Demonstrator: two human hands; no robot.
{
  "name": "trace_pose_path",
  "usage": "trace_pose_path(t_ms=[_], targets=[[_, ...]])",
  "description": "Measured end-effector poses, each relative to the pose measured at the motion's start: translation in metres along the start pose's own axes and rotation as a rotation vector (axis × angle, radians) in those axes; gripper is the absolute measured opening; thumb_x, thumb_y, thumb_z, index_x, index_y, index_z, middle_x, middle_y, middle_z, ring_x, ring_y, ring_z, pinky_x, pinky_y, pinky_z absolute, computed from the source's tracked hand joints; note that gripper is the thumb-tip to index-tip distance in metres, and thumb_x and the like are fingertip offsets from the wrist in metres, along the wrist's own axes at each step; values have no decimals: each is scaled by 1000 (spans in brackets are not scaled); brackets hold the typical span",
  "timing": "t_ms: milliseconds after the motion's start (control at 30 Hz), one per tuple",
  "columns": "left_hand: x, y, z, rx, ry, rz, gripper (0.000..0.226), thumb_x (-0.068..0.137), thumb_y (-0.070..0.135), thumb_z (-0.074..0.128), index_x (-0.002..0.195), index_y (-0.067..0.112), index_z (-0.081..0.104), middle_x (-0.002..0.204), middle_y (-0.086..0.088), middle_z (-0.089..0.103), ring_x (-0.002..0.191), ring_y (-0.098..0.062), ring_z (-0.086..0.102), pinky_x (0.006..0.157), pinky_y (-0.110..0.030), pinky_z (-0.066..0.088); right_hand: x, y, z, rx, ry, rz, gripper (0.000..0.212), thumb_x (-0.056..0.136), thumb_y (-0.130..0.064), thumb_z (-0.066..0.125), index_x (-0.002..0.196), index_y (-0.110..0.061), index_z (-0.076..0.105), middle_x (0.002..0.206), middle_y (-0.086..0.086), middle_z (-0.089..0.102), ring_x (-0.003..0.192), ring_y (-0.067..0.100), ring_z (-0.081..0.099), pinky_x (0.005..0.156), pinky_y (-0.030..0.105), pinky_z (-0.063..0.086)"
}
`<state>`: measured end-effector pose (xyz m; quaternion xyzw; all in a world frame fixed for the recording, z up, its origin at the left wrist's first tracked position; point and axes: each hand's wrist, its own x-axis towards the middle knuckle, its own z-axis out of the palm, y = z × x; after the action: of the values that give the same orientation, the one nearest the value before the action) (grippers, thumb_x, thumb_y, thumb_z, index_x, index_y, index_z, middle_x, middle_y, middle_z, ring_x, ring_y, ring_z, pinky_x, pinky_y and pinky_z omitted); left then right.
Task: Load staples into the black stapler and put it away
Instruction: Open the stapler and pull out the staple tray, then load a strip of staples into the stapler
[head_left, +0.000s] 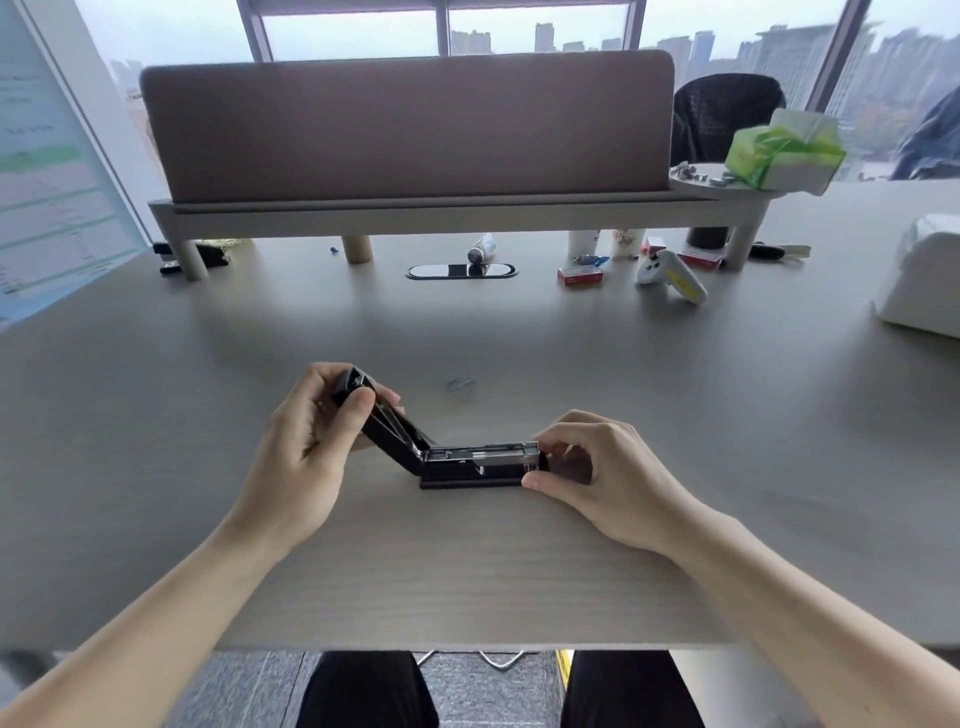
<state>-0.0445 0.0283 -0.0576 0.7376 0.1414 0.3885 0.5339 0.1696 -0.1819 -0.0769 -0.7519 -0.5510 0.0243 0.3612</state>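
Note:
The black stapler (467, 465) lies on the desk in front of me with its lid swung open up and to the left. Its metal staple channel (485, 453) is exposed and faces up. My left hand (306, 436) grips the raised lid near its tip. My right hand (597, 475) pinches the front end of the stapler's base and channel. A small strip of staples (460, 383) lies loose on the desk just behind the stapler. A red staple box (580, 275) sits farther back to the right.
A raised shelf with a fabric divider (405, 130) crosses the back of the desk (467, 571). Beneath it stand cups, a tube and small boxes. A white and yellow controller (672, 275) lies at the right, a white object (924, 280) at the far right, a green tissue pack (784, 150) on the shelf.

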Motion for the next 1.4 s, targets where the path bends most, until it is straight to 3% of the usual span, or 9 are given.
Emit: trace_pose_path(t_ms=[133,233,300,367,500,633,867,1133,1400], targets=[[-6,-4,-19,-172,10,-150,62,73,66,81,102,14,63,108,-15,80,104,-31,79,82,-38,66,-1,-1,0,-10,8,0,22,85,-42,84,96,-24,78,92,-12,68,81,6,64,73,7,43],[-9,-7,-32,-145,-20,-228,46,71,54,89,94,19,69,105,-10,80,103,-30,76,83,-30,65,0,-1,0,-11,10,4,23,84,-42,84,97,-23,79,93,-13,68,82,6,65,74,8,44],[-6,-9,-39,76,-69,-208,21,86,29,84,95,19,69,105,-3,80,96,-27,71,83,-15,57,0,-1,0,-7,10,4,21,84,-41,85,95,-23,79,92,-12,69,82,7,65,74,9,45],[-2,-3,-43,373,-87,-113,16,92,14,76,105,20,68,111,5,78,99,-18,69,89,-13,49,0,-1,1,-3,10,2,20,84,-40,85,94,-24,78,91,-12,68,82,8,65,73,12,47],[6,24,-32,972,-280,275,34,91,38,72,124,32,66,125,17,69,105,-11,68,81,-19,53,0,0,1,-10,10,-7,19,84,-40,84,94,-25,78,91,-11,69,81,8,65,75,15,49],[11,36,-2,1181,-495,290,35,94,50,65,127,39,65,118,21,70,85,-8,61,84,-26,51,0,0,1,-13,14,-9,18,84,-39,85,93,-24,79,89,-11,68,81,10,65,73,14,47],[13,25,-1,1173,-479,240,30,93,52,66,121,41,67,110,21,71,94,-9,67,81,-30,53,0,2,3,-15,21,-14,18,84,-40,85,92,-26,77,89,-11,67,80,7,64,72,10,44],[3,9,-4,882,-415,64,35,83,62,62,113,44,67,102,22,72,95,-7,69,85,-40,56,0,2,2,-7,15,-10,18,84,-39,84,94,-25,79,90,-9,68,80,11,65,70,12,45],[2,10,-3,916,-409,36,36,83,63,63,114,44,67,104,22,72,96,-7,69,85,-39,57,0,1,2,-19,5,3,19,85,-40,84,93,-24,79,91,-9,68,79,12,65,70,14,47]])
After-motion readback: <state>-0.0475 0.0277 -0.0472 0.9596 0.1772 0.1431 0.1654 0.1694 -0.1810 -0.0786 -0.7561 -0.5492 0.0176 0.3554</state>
